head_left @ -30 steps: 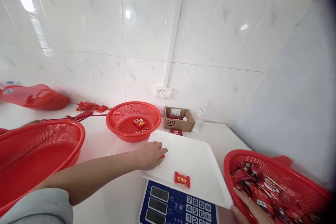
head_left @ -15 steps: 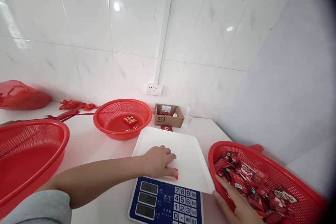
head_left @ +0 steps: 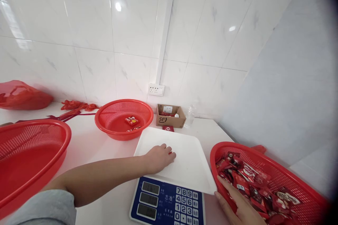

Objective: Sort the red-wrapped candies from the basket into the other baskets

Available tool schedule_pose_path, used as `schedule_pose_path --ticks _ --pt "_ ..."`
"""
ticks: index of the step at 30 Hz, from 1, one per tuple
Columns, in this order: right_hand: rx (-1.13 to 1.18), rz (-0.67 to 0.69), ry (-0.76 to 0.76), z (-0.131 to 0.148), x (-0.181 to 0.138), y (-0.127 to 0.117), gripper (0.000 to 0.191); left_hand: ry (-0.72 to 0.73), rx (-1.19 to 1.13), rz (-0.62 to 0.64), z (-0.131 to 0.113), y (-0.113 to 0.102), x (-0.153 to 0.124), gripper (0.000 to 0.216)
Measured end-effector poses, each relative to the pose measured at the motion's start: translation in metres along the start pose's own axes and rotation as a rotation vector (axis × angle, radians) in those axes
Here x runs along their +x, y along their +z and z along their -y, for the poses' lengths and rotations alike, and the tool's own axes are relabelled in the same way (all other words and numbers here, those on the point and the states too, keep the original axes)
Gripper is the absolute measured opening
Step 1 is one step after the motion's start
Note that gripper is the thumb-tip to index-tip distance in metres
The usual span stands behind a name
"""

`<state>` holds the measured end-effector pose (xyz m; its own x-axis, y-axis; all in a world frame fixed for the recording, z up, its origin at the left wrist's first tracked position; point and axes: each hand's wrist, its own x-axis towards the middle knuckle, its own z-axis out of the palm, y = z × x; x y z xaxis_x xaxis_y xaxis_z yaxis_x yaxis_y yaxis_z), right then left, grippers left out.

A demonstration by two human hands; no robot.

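Along one white table (head_left: pixel 89 137) stand three red mesh-sided plastic baskets: a left basket (head_left: pixel 68 137), a middle basket (head_left: pixel 116 135) and a right basket (head_left: pixel 287 174). One electronic price scale (head_left: pixel 169 198) sits among them; keeping the right basket clear of its pan (head_left: pixel 188 172) should avoid a false reading. Behind are one SF carton (head_left: pixel 174 122) and one clear bottle (head_left: pixel 189 114). At the right basket's rim, the right hand (head_left: pixel 239 209) has thumb and forefinger parted; I cannot tell whether they squeeze. Over the pan, the left hand (head_left: pixel 160 159) has its fingers curled together round one red packet (head_left: pixel 170 153), barely showing; a light pinch and straight lift would suit. Packets in the right basket overlap too much to count.
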<state>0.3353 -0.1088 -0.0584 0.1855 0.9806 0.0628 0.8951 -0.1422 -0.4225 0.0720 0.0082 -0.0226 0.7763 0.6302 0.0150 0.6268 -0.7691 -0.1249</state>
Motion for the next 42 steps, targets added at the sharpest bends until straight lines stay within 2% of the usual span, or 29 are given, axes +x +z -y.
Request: schedule_pose_path --ticks 3,7,10,13,19,23,27,30,34,37,42 --pt "-0.012 -0.005 -0.013 0.001 -0.001 0.000 0.064 -0.022 0.004 -0.009 0.002 -0.001 -0.007 0.026" --pt "-0.016 -0.027 -0.012 0.003 -0.002 0.000 0.064 0.028 0.004 0.017 0.005 -0.005 -0.015 0.024" --pt "-0.019 -0.035 -0.006 0.004 -0.002 -0.001 0.063 0.058 0.015 0.017 0.007 -0.005 -0.015 0.026" --pt "-0.023 -0.029 -0.006 0.005 -0.002 -0.002 0.064 0.027 0.011 -0.007 0.013 -0.001 -0.013 0.026" --pt "-0.031 0.018 0.008 0.007 -0.002 -0.003 0.072 -0.166 -0.024 -0.119 0.042 -0.004 -0.021 0.033" --pt "-0.036 0.010 0.003 0.006 -0.001 -0.001 0.072 -0.372 -0.057 -0.218 0.080 -0.023 -0.037 0.038" --pt "-0.043 -0.031 -0.020 0.002 0.000 0.001 0.066 -0.569 -0.093 -0.253 0.120 -0.035 -0.058 0.038" --pt "-0.043 -0.047 -0.029 0.000 0.000 0.002 0.062 -0.634 -0.147 -0.228 0.131 -0.029 -0.074 0.041" --pt "-0.032 -0.014 -0.003 0.005 -0.002 0.000 0.063 -0.634 -0.218 -0.113 0.119 -0.009 -0.091 0.048" --pt "-0.016 -0.002 0.011 0.009 -0.004 -0.003 0.062 -0.663 -0.219 -0.075 0.114 0.000 -0.105 0.047" --pt "0.041 -0.035 -0.004 0.016 -0.006 -0.006 0.055 -0.701 -0.205 -0.078 0.139 0.003 -0.128 0.050"
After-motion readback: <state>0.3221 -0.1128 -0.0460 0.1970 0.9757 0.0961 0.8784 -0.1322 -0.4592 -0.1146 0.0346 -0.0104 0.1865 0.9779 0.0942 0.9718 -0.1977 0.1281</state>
